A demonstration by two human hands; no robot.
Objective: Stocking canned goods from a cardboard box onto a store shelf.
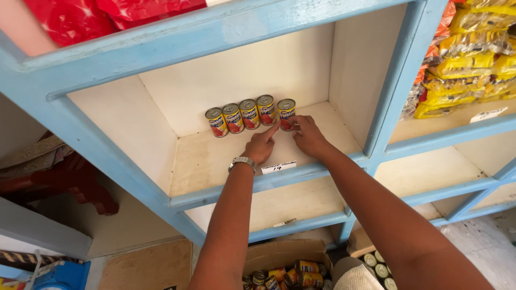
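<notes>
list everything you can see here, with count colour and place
cans on shelf: five, yellow and red labels, in a row at the back of the white shelf
shelf unit: one, blue frame with white compartments
price tag: one, white, on the shelf's front edge
snack packets: many, yellow and orange, upper right compartment
red bags: a few, top shelf
cardboard box: one, brown, on the floor, holding more cans
wristwatch: one, silver, left wrist
left hand: fingers touching the rightmost can
right hand: fingers touching the same can
</notes>
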